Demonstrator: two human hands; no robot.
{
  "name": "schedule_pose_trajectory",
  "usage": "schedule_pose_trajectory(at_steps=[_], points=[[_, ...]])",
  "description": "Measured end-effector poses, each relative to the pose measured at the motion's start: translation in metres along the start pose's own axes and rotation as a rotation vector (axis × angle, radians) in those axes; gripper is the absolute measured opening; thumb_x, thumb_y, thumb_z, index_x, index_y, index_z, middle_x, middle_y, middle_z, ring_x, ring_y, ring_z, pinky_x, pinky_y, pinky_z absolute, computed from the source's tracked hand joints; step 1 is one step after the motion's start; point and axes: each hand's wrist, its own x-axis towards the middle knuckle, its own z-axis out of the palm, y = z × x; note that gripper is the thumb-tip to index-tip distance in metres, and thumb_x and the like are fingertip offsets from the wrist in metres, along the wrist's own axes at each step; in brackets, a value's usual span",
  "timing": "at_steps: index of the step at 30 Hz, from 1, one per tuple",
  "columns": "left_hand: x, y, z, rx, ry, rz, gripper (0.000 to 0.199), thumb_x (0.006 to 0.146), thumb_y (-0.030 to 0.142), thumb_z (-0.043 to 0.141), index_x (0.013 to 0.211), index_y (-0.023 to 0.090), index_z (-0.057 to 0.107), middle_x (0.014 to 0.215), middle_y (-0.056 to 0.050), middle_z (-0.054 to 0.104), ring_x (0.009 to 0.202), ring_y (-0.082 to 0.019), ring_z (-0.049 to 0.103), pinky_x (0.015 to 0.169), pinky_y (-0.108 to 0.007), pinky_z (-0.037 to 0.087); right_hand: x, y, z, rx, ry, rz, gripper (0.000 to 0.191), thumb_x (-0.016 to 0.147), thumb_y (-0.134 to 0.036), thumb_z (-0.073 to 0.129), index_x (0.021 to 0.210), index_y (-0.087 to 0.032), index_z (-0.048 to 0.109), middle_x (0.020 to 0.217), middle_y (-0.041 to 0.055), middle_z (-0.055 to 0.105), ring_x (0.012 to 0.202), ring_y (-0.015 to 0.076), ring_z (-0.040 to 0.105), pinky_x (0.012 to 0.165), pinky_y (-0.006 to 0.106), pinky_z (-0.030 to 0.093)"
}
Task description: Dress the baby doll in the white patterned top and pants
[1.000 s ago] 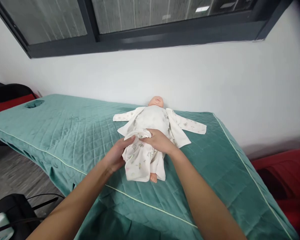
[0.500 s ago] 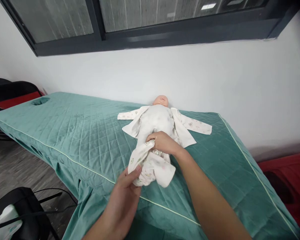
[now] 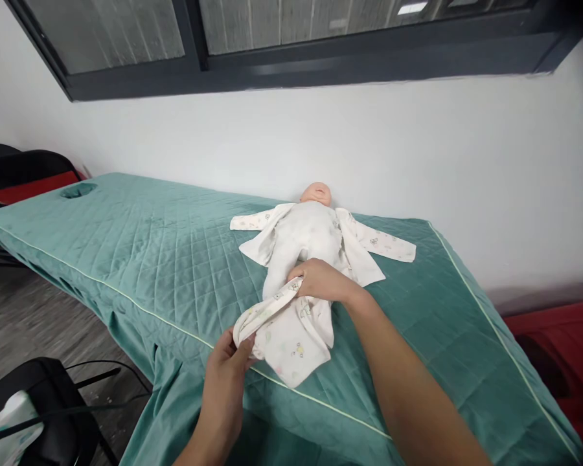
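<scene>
A baby doll (image 3: 315, 193) lies on its back on the green quilted bed, its head toward the wall. Its body is white, and an open white printed jacket (image 3: 383, 243) spreads out on both sides of it. Over the doll's lower legs lies a pair of white printed baby pants (image 3: 296, 346). My left hand (image 3: 229, 372) pinches the near left edge of the pants between thumb and fingers. Beside the doll's leg, my right hand (image 3: 320, 279) grips the upper edge of the pants. The doll's feet are hidden by the cloth.
The bed cover (image 3: 175, 259) has a face hole (image 3: 78, 189) at its far left end. Behind stands a white wall with a dark-framed window (image 3: 296, 71). A black chair (image 3: 53, 401) holds a white packet (image 3: 14, 421). Red plastic (image 3: 563, 343) shows at right.
My left hand has moved left and slightly down, drawing the pants' edge out so the cloth lies flatter and wider. The right hand stays almost in place, still gripping.
</scene>
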Motion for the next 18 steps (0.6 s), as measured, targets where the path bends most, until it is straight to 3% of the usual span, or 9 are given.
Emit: schedule_pose_trajectory(at_steps=[6,13,18], points=[[0.019,0.008,-0.007,0.203,-0.049,0.003,0.025,0.074,0.036,0.073,0.09,0.019,0.066,0.077,0.001,0.064,0.074,-0.015,0.058,0.066,-0.025,0.049,0.0,-0.005,0.003,-0.088,0.024,0.038,0.009,0.069,-0.027,0.068,0.063,-0.02,0.067,0.069,-0.0011,0.069,0.068,0.0162,0.058,0.059,0.025,0.033],[0.029,0.025,-0.001,0.147,-0.385,-0.073,0.032,0.074,0.032,0.072,0.103,0.018,0.066,0.094,-0.004,0.07,0.082,-0.019,0.063,0.073,-0.028,0.048,-0.002,-0.005,0.0,0.056,-0.001,0.02,0.006,0.07,-0.025,0.067,0.066,-0.02,0.068,0.07,-0.002,0.068,0.072,0.0168,0.06,0.061,0.024,0.036],[0.048,0.026,0.009,0.216,-0.326,0.103,0.026,0.077,0.029,0.066,0.101,0.019,0.062,0.08,0.001,0.064,0.071,-0.015,0.057,0.065,-0.025,0.045,-0.004,-0.001,-0.002,0.264,-0.024,0.046,0.01,0.07,-0.028,0.068,0.073,-0.019,0.068,0.075,-0.0015,0.066,0.076,0.0176,0.06,0.061,0.024,0.038]])
